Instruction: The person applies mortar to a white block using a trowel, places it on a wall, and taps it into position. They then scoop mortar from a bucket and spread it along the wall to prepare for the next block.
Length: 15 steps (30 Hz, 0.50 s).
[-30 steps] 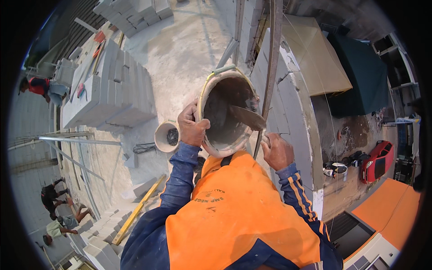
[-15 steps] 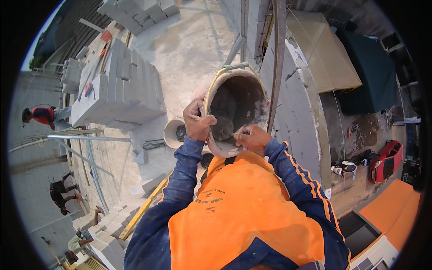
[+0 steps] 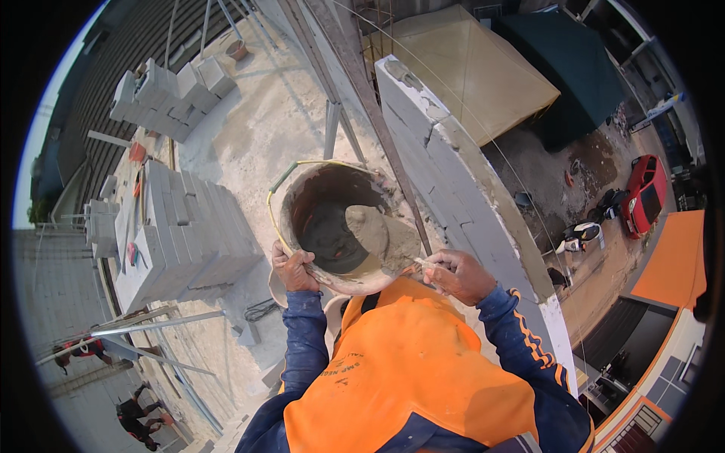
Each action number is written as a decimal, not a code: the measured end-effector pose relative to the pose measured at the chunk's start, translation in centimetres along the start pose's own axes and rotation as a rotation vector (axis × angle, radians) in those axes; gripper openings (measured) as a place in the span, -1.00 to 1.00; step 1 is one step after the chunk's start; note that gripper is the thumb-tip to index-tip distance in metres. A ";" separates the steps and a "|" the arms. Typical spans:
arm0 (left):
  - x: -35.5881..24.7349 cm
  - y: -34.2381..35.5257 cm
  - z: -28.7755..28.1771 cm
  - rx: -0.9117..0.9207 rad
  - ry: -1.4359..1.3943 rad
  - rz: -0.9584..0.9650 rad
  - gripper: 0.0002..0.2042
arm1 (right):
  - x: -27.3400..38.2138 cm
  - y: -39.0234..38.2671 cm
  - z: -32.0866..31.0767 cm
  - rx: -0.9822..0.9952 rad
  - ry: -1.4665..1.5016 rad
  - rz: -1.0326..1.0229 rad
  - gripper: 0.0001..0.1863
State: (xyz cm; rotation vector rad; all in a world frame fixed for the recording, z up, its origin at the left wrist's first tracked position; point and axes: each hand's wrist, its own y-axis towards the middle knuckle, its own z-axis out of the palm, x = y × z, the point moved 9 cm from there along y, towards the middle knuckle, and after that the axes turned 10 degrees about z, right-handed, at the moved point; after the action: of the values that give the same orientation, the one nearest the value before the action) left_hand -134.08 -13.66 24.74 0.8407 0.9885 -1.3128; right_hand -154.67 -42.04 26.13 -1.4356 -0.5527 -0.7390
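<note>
As I watch from afar, blocks [image 3: 177, 234]: pale grey, square-cornered, matte, stacked on the dusty floor [image 3: 234, 151] toward its left edge.
Left hand [image 3: 294, 270]: closed on the near-left rim of the bucket [image 3: 351, 287], thumb at the lip; I judge it a steadying hold.
Bucket: between the hands, just ahead of the orange shirt [image 3: 408, 355], round-mouthed, its wall crusted grey and reddish. What carries it I cannot see. I expect it heavy and stiff; the rim seems the surest grip, though wet smears may make it slick.
Bail [image 3: 325, 161]: thin yellow loop along the bucket's far-left edge, with a green sleeve [image 3: 283, 179].
Mortar [image 3: 321, 234]: grey, pasty, wet-looking inside the bucket, lumpier on the trowel [image 3: 387, 238]. I judge it soft, dense, liable to slump if tipped.
Trowel: blade over the bucket's near-right rim, tip pointing inward; whether they touch I cannot tell. Probably front-heavy, best held by its handle.
Right hand [image 3: 461, 277]: narrowed around the trowel's handle, just outside that rim.
Post [image 3: 381, 132]: long, straight, brown, slanting between bucket and wall [image 3: 461, 181].
Wall: grey blockwork, rough mortar along its top edge.
</note>
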 end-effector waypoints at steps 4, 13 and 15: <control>0.1 -0.1 -0.1 0.002 -0.035 0.001 -0.73 | -0.9 -4.0 -5.5 -0.159 0.090 0.013 -0.68; -0.3 -1.0 -2.2 -0.043 -0.044 0.006 -0.65 | 1.1 4.8 -15.4 -0.399 0.260 -0.069 -0.71; -0.5 -1.2 -2.9 -0.070 -0.063 0.025 -0.67 | 2.4 11.1 -17.4 -0.416 0.272 -0.074 -0.68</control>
State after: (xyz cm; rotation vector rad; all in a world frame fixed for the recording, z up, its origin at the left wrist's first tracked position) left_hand -135.58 -10.86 24.19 0.7520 0.9654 -1.2689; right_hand -146.46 -59.80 19.07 -1.6646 -0.2488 -1.1364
